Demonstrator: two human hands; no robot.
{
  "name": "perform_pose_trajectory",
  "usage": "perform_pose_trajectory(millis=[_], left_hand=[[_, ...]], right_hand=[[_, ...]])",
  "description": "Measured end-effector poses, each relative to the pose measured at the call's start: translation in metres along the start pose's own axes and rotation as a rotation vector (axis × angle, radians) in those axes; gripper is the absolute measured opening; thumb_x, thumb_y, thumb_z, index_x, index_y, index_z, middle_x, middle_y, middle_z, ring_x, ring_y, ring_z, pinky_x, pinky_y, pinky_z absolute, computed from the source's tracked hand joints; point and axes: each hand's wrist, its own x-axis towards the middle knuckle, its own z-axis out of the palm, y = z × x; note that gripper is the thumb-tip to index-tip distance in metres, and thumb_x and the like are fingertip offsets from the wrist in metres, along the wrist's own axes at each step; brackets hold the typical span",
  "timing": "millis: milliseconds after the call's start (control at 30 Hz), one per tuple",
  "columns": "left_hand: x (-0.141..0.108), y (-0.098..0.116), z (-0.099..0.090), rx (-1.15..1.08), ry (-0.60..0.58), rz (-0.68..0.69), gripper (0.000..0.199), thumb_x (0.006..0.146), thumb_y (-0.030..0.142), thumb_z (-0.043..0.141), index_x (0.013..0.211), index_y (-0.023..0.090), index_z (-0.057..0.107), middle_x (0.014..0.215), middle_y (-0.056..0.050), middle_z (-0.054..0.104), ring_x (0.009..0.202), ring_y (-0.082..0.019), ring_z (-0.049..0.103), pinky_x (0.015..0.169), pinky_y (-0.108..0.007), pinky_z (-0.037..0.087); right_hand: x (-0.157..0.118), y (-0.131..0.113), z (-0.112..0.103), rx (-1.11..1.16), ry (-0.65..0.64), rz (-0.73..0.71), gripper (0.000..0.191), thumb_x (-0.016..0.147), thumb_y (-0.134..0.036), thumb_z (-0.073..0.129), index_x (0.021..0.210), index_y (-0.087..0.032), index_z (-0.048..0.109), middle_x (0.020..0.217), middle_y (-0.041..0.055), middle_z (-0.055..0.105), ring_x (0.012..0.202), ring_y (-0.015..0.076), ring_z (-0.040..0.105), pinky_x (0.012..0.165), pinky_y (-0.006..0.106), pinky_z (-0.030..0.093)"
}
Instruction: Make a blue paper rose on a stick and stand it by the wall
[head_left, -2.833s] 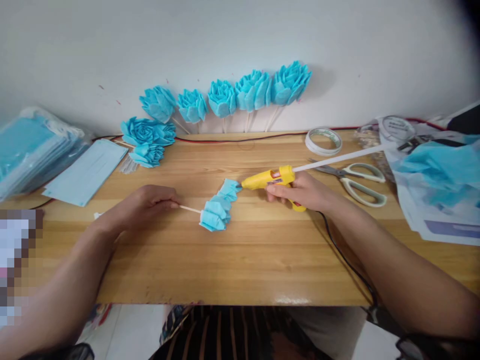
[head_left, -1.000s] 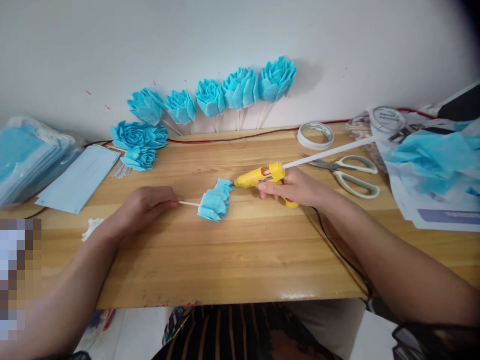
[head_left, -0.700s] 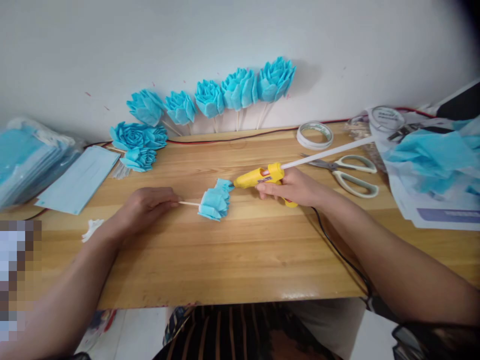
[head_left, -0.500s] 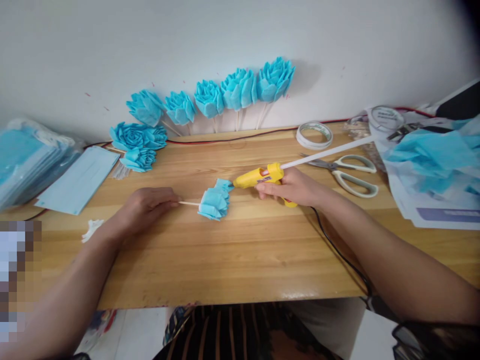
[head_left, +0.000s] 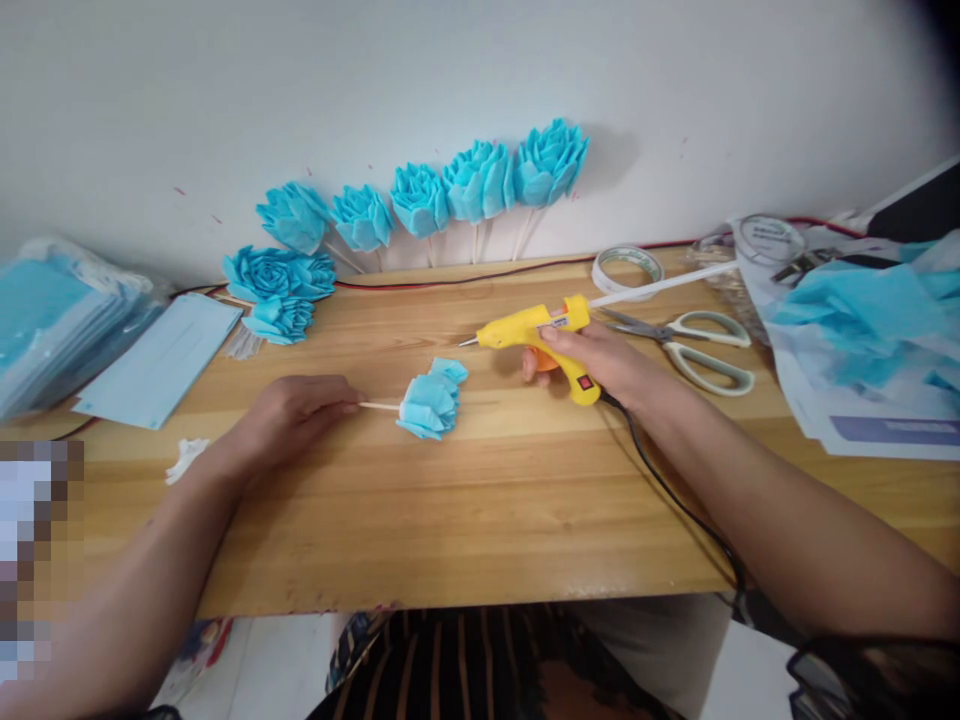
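Observation:
My left hand (head_left: 304, 415) is closed round the thin wooden stick of a blue fabric flower (head_left: 430, 402). The flower's head points right, low over the table, with one petal standing out at its upper right. In my right hand (head_left: 592, 360) is a yellow glue gun (head_left: 536, 325), gripped by its handle. A long white glue stick (head_left: 660, 287) runs out of its back. Its metal nozzle points left and hangs above and right of the flower, apart from it.
Several finished blue flowers (head_left: 480, 180) lean on the wall; more lie at left near flat blue sheets (head_left: 161, 360) and a bagged stack (head_left: 67, 320). At right are a tape roll (head_left: 628, 272), scissors (head_left: 679, 340) and blue scraps (head_left: 877, 315). The gun's black cord (head_left: 682, 500) crosses the table.
The glue gun has moved up and right, off the flower's petal, and turned so its handle shows. My left hand and the flower have hardly moved.

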Motion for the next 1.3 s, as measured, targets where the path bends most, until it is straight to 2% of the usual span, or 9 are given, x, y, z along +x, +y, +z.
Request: perform_pose_trajectory(millis=[167, 300, 467, 567, 700, 800, 967, 1133, 1300], left_hand=[[0.001, 0.000, 0.001, 0.009, 0.004, -0.007, 0.027, 0.102, 0.036, 0.048, 0.096, 0.018, 0.067, 0.089, -0.003, 0.072, 0.078, -0.015, 0.064, 0.072, -0.024, 0.046], [0.001, 0.000, 0.000, 0.014, 0.004, -0.013, 0.028, 0.102, 0.038, 0.048, 0.094, 0.019, 0.066, 0.088, -0.003, 0.072, 0.078, -0.015, 0.064, 0.072, -0.024, 0.047], [0.002, -0.001, 0.000, 0.004, 0.000, -0.002, 0.027, 0.102, 0.037, 0.048, 0.092, 0.019, 0.065, 0.086, -0.002, 0.071, 0.076, -0.014, 0.063, 0.071, -0.023, 0.046], [0.001, -0.001, 0.000, -0.003, -0.006, -0.012, 0.027, 0.102, 0.036, 0.048, 0.092, 0.019, 0.065, 0.087, -0.003, 0.071, 0.076, -0.015, 0.063, 0.072, -0.023, 0.046], [0.002, 0.000, 0.000, -0.004, -0.002, -0.013, 0.027, 0.102, 0.036, 0.048, 0.094, 0.018, 0.066, 0.089, -0.004, 0.072, 0.079, -0.016, 0.065, 0.074, -0.024, 0.046], [0.001, -0.001, 0.000, 0.005, -0.015, -0.023, 0.029, 0.102, 0.038, 0.048, 0.094, 0.019, 0.067, 0.088, -0.004, 0.072, 0.079, -0.016, 0.065, 0.072, -0.024, 0.046], [-0.001, -0.005, 0.001, 0.016, -0.016, -0.021, 0.029, 0.103, 0.038, 0.047, 0.093, 0.019, 0.067, 0.088, -0.003, 0.072, 0.079, -0.015, 0.064, 0.072, -0.023, 0.045], [-0.003, -0.008, 0.001, 0.022, -0.015, 0.003, 0.028, 0.103, 0.037, 0.048, 0.099, 0.018, 0.069, 0.088, -0.003, 0.072, 0.079, -0.015, 0.065, 0.075, -0.024, 0.047], [-0.003, -0.006, -0.002, -0.025, -0.042, 0.078, 0.026, 0.104, 0.033, 0.047, 0.097, 0.018, 0.068, 0.092, -0.004, 0.073, 0.082, -0.015, 0.066, 0.074, -0.022, 0.047]], right_hand=[[0.003, 0.002, 0.000, 0.250, 0.091, 0.012, 0.035, 0.090, -0.052, 0.064, 0.098, -0.018, 0.065, 0.082, 0.0043, 0.071, 0.070, 0.0147, 0.066, 0.061, 0.024, 0.053], [0.006, 0.008, -0.003, 0.323, 0.102, 0.032, 0.039, 0.092, -0.058, 0.059, 0.101, -0.020, 0.063, 0.084, 0.0051, 0.073, 0.070, 0.0161, 0.068, 0.058, 0.025, 0.053], [0.009, 0.013, -0.005, 0.181, 0.096, 0.034, 0.055, 0.084, -0.076, 0.054, 0.083, -0.021, 0.063, 0.063, 0.0047, 0.066, 0.054, 0.0168, 0.060, 0.050, 0.028, 0.049], [0.010, 0.013, -0.005, 0.099, 0.116, 0.043, 0.061, 0.082, -0.081, 0.049, 0.081, -0.022, 0.063, 0.065, 0.0060, 0.067, 0.055, 0.0179, 0.060, 0.051, 0.030, 0.049], [0.009, 0.014, -0.005, 0.143, 0.107, -0.003, 0.056, 0.081, -0.077, 0.058, 0.083, -0.021, 0.064, 0.077, 0.0071, 0.071, 0.057, 0.0173, 0.061, 0.051, 0.030, 0.050], [0.008, 0.014, -0.004, 0.160, 0.092, -0.019, 0.054, 0.080, -0.075, 0.062, 0.084, -0.021, 0.066, 0.079, 0.0058, 0.072, 0.056, 0.0156, 0.062, 0.051, 0.028, 0.049], [0.003, 0.007, 0.003, 0.060, 0.140, -0.011, 0.057, 0.076, -0.077, 0.065, 0.084, -0.020, 0.067, 0.083, 0.0070, 0.074, 0.057, 0.0149, 0.062, 0.054, 0.028, 0.052], [0.000, 0.002, 0.011, -0.035, 0.036, -0.061, 0.050, 0.075, -0.072, 0.070, 0.083, -0.023, 0.070, 0.081, 0.0056, 0.073, 0.069, 0.0189, 0.066, 0.063, 0.032, 0.057], [0.001, 0.007, 0.010, -0.077, -0.004, -0.089, 0.042, 0.083, -0.066, 0.066, 0.077, -0.025, 0.070, 0.082, 0.0054, 0.073, 0.070, 0.0196, 0.067, 0.064, 0.034, 0.055]])
